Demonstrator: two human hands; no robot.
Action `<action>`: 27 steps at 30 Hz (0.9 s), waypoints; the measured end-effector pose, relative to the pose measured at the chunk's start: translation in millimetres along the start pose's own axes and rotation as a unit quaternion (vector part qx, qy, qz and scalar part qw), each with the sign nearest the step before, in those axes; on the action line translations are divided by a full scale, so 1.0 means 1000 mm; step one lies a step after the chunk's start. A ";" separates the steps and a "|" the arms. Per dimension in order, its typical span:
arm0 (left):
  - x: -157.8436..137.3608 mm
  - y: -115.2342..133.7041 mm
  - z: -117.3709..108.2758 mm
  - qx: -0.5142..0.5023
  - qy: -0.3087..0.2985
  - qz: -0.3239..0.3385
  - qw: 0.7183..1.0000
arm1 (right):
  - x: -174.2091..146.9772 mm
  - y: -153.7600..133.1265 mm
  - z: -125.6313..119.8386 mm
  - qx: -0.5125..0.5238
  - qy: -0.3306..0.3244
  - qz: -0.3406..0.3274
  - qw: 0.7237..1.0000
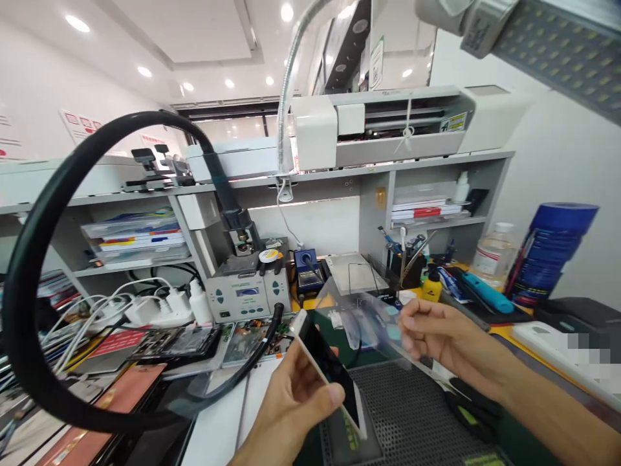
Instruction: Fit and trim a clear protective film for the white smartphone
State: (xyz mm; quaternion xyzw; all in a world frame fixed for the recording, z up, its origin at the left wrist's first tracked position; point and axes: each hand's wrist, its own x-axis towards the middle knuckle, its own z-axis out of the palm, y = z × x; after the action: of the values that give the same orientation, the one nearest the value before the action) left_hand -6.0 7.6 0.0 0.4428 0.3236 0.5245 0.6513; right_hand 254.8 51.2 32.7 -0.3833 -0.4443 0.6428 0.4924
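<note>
Gripping a white phone (330, 364) by its long sides, the left hand (295, 398) holds it tilted above the front part of the worktop (502, 331), the dark screen facing up and the thumb over its near edge. A dark perforated mat (412, 411) lies below, toward the worktop's near edge. Well clear of the phone, the right hand (434, 336) has its fingers curled and drawn narrow, pinching the edge of a clear film (373, 323) that spreads, blurred, between the two hands. Near the worktop's back edge, left of the middle, stands a grey control box (248, 296) with a small display; a blue unit (306, 268) sits just beside it. Along that same edge, right of the middle, are a black tool holder (406, 270) and a yellow bottle (431, 288). Toward the back right corner stands a ribbed blue container (553, 252).
</note>
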 end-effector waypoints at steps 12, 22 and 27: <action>0.009 0.016 0.003 -0.201 0.035 -0.175 0.963 | 0.004 0.022 0.005 -0.091 0.100 -0.066 0.989; 0.010 0.012 0.003 -0.234 -0.010 -0.202 0.951 | -0.006 0.020 0.014 -0.070 0.027 0.004 0.997; 0.010 0.008 0.001 -0.223 -0.045 -0.180 0.957 | -0.010 0.038 0.025 -0.121 -0.048 0.022 0.991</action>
State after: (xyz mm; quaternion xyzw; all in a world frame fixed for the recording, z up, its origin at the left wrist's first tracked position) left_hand -5.6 17.2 8.3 0.2441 0.2433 0.4373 0.8307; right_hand 222.3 31.9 5.4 -0.4181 -0.5335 0.6127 0.4064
